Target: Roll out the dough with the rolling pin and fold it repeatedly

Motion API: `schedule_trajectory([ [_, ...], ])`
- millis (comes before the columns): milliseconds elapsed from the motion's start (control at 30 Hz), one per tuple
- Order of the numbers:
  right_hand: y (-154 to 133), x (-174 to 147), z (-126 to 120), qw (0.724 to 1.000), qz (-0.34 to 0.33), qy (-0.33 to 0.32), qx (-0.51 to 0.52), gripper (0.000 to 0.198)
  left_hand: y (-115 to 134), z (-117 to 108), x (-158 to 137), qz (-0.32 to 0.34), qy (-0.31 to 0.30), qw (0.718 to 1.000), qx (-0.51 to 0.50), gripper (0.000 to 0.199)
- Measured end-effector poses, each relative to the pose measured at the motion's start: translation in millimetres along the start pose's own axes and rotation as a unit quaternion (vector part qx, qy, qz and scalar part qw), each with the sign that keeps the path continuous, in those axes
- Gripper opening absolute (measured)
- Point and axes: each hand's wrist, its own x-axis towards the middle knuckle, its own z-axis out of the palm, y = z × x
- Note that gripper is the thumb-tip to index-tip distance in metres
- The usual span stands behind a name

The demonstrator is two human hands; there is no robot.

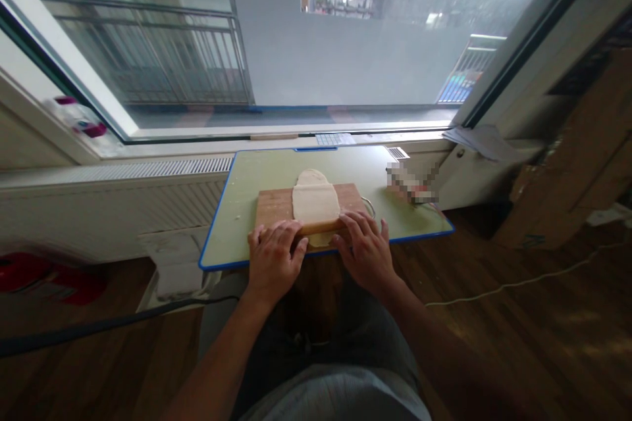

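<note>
A flat, elongated sheet of pale dough (315,198) lies over a wooden cutting board (274,202), its far end reaching past the board's back edge. Across the near part of the dough runs a wooden rolling pin (320,227). My left hand (276,251) grips the pin's left end, fingers over the top and thumb on the near side. On the right end sits my right hand (364,243), closed in the same way. A strip of dough shows on the near side of the pin, between my thumbs. The board's metal handle (368,206) sticks out at its right.
The board rests on a small blue-edged table (224,210) by a window. A blurred-out object (412,184) sits at the table's right. A radiator (123,204) stands behind, a red cylinder (49,276) at left. A white cable (518,284) crosses the floor; cardboard (563,164) leans at right.
</note>
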Motion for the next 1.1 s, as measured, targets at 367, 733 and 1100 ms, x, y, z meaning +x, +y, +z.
schedule_trajectory([
  [367,12.9,31.0,6.5,0.997,0.001,-0.073,-0.005,0.041,-10.8,-8.6,25.0,-0.012,-0.074,0.997,0.033,0.039],
  [733,12.4,81.2,26.3,0.996,0.022,-0.084,-0.038,0.052,-25.6,18.7,91.4,-0.094,-0.059,0.989,0.098,0.047],
  [1100,28.4,168.9,59.0,0.992,0.024,-0.121,-0.031,0.055,-51.9,38.1,184.8,-0.141,-0.155,0.971,0.110,0.049],
])
